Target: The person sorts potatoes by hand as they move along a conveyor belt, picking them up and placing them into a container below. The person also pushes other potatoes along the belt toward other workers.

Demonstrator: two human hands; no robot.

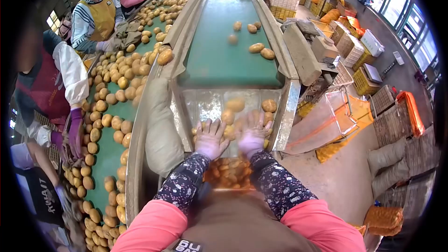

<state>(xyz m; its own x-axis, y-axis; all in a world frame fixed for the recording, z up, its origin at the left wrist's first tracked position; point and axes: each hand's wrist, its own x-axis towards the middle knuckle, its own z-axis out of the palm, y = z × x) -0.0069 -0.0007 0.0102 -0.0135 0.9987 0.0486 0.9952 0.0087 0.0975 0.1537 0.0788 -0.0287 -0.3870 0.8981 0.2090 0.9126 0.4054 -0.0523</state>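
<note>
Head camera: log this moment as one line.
left hand: spread on potatoes | right hand: blurred, over potatoes | place: metal chute at green belt end

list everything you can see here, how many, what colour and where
round yellow-brown produce: many, heaped on the left belt, few on the centre belt, several on the chute
green conveyor belts: two, centre and left
shiny metal chute: one, silver, near end of the centre belt
beige cloth sack: one, left of the chute
orange mesh bag: one, filled, below the hands
co-workers: at least four, gloved, along the left belt
plastic crates: several, white and yellow, right side
left hand: one, pink glove, fingers spread on the produce
right hand: one, pink glove, blurred, beside the left
</note>
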